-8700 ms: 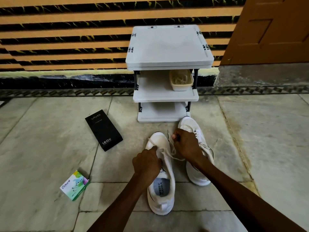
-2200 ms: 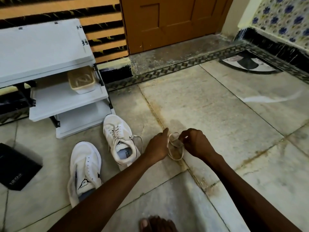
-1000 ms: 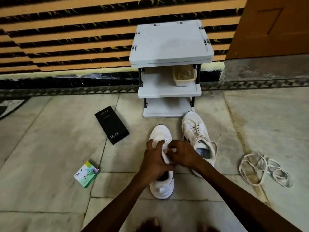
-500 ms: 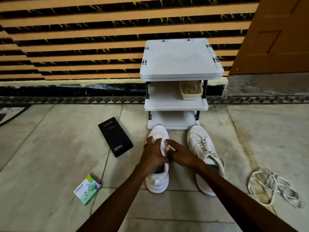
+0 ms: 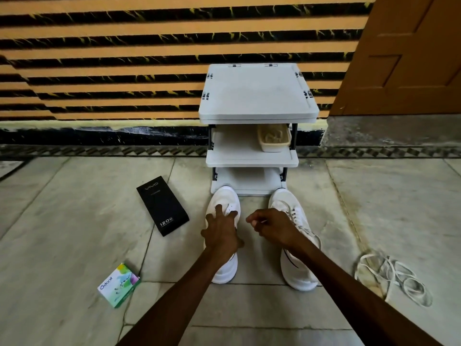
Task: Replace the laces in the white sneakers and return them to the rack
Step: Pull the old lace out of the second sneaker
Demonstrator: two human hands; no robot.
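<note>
Now, left hand laid on the bare sneaker, fingers splayed and straight across the tongue and eyelet rows, gripping nothing. Right hand just beside those fingers, over the gap between the two shoes, fingers curled in; impossible to tell if pinching anything. Laced sneaker under and beyond the right wrist, lace yet to be swapped. Old lace heaped loose on the floor, well out past the right forearm. Rack straight ahead of the fingertips, both toes close to its lowest shelf.

Probably readying the bare shoe for a new lace. To do it well:

- Press the tongue flat and centred with the left fingers.
- Spread the eyelet flaps apart and pin the shoe against sliding toward the rack.
- Start at the eyelet pair nearest the toe, just ahead of the left fingertips.
- Even out both ends before crossing upward.

No fresh lace in plain sight near either hand. Worth checking the tan basket on the middle shelf, contents too dim to make out, and the black box out beyond the left little finger.
</note>
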